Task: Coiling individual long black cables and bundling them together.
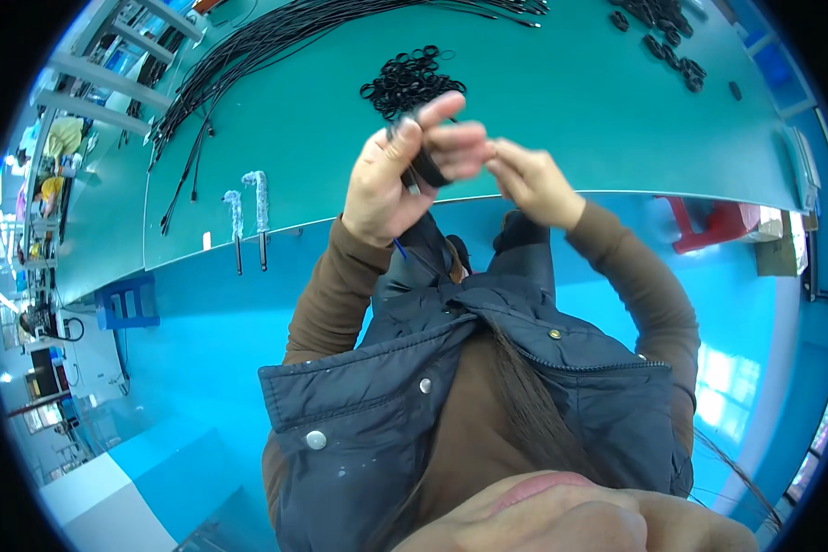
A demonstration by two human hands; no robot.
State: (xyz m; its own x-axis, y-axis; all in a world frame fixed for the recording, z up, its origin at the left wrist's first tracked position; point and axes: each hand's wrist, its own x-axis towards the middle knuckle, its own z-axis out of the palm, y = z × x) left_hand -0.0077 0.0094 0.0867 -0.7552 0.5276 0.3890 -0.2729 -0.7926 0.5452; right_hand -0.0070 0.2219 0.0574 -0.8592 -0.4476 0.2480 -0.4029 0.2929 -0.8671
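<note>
Above the table's near edge, my left hand (386, 184) holds a small coiled black cable (425, 169) between thumb and palm, with its fingers partly stretched and blurred. A light connector-like end shows below the coil. My right hand (535, 187) is pinched closed beside the left fingertips; whatever lies in the pinch is too small to make out. Just beyond both hands is a pile of small black rings (412, 78) on the green table (561, 101).
Long black cables (248, 57) spread across the table's far left. Coiled black cables (681, 64) lie at the far right. Two dark-handled tools with fuzzy grey wrapping (261, 207) lie at the near left edge. A red stool (699, 225) stands below right, a blue stool (127, 302) below left.
</note>
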